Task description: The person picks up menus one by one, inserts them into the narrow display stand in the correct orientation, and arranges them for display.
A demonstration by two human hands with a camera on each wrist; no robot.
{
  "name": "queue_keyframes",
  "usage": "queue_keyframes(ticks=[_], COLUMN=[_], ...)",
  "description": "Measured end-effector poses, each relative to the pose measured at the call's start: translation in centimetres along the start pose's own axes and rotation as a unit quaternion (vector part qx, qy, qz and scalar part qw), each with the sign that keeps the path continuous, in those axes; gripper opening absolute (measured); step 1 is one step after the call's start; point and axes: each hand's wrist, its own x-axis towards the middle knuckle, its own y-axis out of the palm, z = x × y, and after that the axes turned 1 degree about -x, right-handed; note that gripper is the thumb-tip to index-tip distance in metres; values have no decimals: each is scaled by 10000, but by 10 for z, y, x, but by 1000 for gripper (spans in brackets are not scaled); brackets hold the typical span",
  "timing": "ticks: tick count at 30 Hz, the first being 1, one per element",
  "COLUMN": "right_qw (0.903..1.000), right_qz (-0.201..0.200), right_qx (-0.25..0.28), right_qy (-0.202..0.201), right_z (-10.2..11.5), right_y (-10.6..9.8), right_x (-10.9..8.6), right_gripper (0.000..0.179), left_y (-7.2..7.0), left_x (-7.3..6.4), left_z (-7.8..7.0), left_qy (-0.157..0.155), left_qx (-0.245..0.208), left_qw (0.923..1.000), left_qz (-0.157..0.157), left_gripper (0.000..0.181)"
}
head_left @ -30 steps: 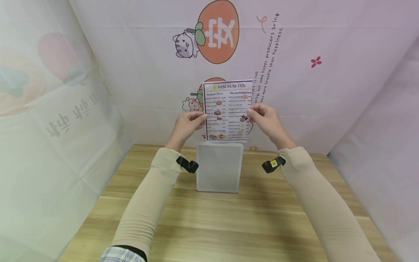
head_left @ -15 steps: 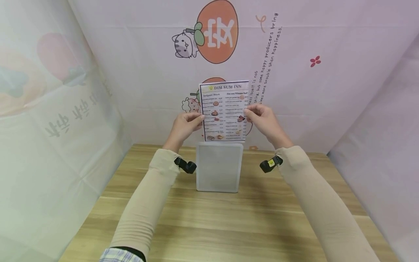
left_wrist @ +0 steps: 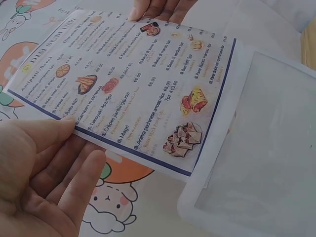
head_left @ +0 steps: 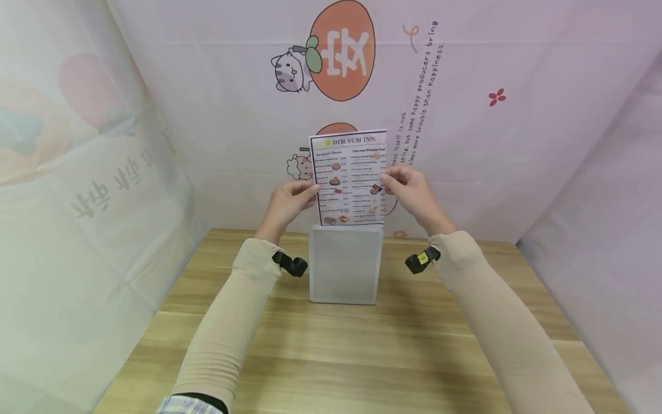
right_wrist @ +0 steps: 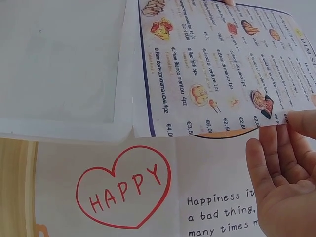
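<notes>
A printed menu sheet headed "DIM SUM INN" (head_left: 349, 178) is held up by both hands. My left hand (head_left: 287, 206) pinches its left edge between thumb and fingers, and my right hand (head_left: 416, 195) pinches the right edge at much the same height. Below the sheet a white-framed, clear display holder (head_left: 345, 264) stands upright on the table. The sheet's lower edge lies at the holder's top rim; in the left wrist view the menu (left_wrist: 133, 94) meets the frame (left_wrist: 217, 163) of the holder. Whether its edge sits inside the holder I cannot tell.
The wooden table (head_left: 331, 356) carries the holder near its back edge. Behind it hangs a pale printed cloth (head_left: 233, 115) with cartoon animals and lettering; further cloth walls (head_left: 67, 241) close in the left and right sides.
Both hands have shifted a little to the left and slightly down with the menu, bringing it more over the holder. The holder stays in place.
</notes>
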Motion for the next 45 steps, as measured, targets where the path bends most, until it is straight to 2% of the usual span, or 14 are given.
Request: queue_keyframes(ticks=[14,26,35,45], right_qw=[9999,9998,9998,9998], right_qz=[134,170,128,140], right_qx=[-22,-67,-106,-88], right_qy=[-5,14,120,111], right_z=[-4,-9,-12,-19], right_y=[4,5,6,7], right_x=[-1,-5,-8,-10], right_gripper=[28,31,29,29], left_y=[-5,-5,-4,-4], left_x=[-3,-3,-6,-6], left_z=[1,6,7,12], left_qy=[-71,3,-98,55], left_qx=[2,-9,-31,82], left_qw=[10000,10000,9999,9999], left_qz=[19,39,119,125], left_gripper=[35,31,31,31])
